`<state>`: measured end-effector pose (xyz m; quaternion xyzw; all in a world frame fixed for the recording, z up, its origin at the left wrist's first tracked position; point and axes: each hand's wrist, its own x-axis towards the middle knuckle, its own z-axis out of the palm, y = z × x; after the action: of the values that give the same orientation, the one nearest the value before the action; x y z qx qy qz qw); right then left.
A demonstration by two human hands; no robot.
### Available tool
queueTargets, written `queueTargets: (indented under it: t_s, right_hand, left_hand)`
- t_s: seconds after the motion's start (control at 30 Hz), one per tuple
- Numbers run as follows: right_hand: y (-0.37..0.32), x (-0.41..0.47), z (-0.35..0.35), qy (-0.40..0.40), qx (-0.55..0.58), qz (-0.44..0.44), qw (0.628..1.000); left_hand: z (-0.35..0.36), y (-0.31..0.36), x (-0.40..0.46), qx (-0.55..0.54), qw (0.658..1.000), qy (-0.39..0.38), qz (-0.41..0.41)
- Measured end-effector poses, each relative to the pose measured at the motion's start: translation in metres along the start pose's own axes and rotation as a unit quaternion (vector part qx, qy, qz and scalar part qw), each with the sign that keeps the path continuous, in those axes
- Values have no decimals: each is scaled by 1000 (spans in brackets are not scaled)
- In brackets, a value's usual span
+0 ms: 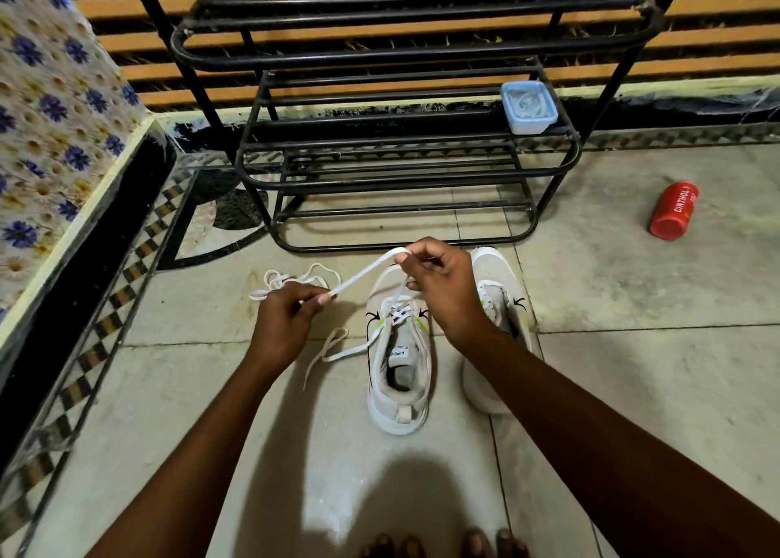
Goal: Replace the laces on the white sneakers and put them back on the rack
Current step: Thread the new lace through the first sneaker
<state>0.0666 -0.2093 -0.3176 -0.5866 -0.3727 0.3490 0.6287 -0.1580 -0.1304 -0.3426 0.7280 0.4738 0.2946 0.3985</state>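
Two white sneakers stand on the tiled floor in front of the black metal rack (405,177). The left sneaker (399,372) is partly laced with a white lace (363,272); its other end trails on the floor to the left. My right hand (443,287) pinches the lace above the shoe's toe. My left hand (287,325) pinches the same lace further along, so it stretches taut between both hands. The right sneaker (498,287) lies partly under my right wrist. A loose old lace (295,281) is bunched on the floor behind my left hand.
A clear plastic box with a blue rim (529,108) sits on a rack shelf at the right. A red can (673,210) lies on the floor to the right. A flower-patterned covered ledge (55,135) runs along the left. My toes (443,545) show at the bottom.
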Motion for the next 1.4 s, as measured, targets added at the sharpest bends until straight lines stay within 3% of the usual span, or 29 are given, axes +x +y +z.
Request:
queueTargets:
  t_s: [0.13,0.27,0.37,0.53,0.63,0.73,1.03,1.4]
  right_hand:
    - [7,4,-3,46,-42,-19,998]
    - [9,4,-4,43,-33,22,998]
    - [10,-1,-5,40,-58,41,997]
    - [23,-20,-18,44,-219,65,973]
    - [28,-36,-22,-17,-276,25,961]
    - [35,-49,-21,-34,-320,-3,947]
    - [48,-65,-22,85,-211,47,973]
    - [53,-66,-24,93,-138,106,980]
  left_hand:
    - [-6,-32,-6,57,996,16,-66]
    - [-1,-36,-10,96,991,40,-87]
    - [9,-28,-10,22,993,32,-112]
    - [32,13,-10,-131,982,-4,-137]
    - [46,37,-13,-203,967,-34,-148]
    - [60,47,-16,-207,964,-58,-157]
    - [97,50,-31,-149,973,-22,-177]
    - [114,55,-33,-250,935,79,-240]
